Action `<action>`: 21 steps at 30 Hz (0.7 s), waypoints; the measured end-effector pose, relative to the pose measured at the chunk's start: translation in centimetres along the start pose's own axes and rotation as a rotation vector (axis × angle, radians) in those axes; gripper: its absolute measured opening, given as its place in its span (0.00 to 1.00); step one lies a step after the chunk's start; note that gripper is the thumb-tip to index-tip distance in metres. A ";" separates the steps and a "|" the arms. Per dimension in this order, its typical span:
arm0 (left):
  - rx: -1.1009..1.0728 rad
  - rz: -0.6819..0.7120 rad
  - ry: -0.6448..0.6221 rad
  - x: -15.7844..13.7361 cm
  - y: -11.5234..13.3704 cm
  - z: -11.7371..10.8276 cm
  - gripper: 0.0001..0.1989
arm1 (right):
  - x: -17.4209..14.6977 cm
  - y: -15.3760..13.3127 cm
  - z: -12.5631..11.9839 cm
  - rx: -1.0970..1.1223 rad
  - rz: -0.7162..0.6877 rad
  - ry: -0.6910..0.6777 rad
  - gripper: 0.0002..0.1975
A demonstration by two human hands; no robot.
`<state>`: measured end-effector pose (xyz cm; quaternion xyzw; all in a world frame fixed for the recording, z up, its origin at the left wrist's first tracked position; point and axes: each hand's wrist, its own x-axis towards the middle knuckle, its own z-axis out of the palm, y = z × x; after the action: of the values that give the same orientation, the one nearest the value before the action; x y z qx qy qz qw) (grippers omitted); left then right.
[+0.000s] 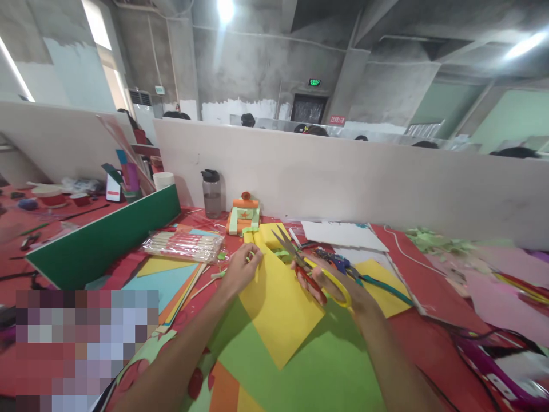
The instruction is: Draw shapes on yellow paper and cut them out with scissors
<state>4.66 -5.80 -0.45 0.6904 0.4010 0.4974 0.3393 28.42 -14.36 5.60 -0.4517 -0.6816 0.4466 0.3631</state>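
Yellow paper point(283, 303) lies slantwise over a large green sheet point(326, 360). My left hand point(242, 266) is closed at the yellow paper's upper left side, thumb and fingers pinched on its edge. Scissors point(337, 289) with one yellow and one red handle are in my right hand point(311, 274); their blades point up and to the left, spread apart, above the yellow paper. Just beyond my hands sits a small orange and pale green paper model point(244, 216) with a star on its front. A folded yellow piece point(274, 234) is beside it.
A water bottle point(211, 194) stands near the white partition point(326, 177). Packaged sticks point(184, 246) and coloured sheets point(165, 280) lie left, by an upright green board point(111, 240). Teal-handled scissors point(388, 290), white board point(345, 236) and paper scraps point(437, 243) lie right.
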 end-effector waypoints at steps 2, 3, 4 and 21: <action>-0.009 -0.016 -0.003 0.0 0.1 0.0 0.11 | -0.7 -0.2 -0.7 0.015 0.052 -0.142 0.25; -0.009 -0.028 -0.007 0.0 0.2 0.0 0.11 | -1.0 -0.2 -0.9 0.024 0.088 -0.202 0.26; -0.006 -0.041 -0.012 -0.1 0.3 0.0 0.11 | -1.1 -0.2 -1.1 0.026 0.127 -0.225 0.26; -0.021 -0.090 -0.020 -0.1 0.6 0.0 0.11 | -0.8 -1.3 0.6 0.012 0.307 -0.268 0.17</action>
<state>4.76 -6.20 0.04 0.6731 0.4230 0.4788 0.3726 27.73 -15.59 6.56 -0.4847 -0.6444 0.5567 0.1996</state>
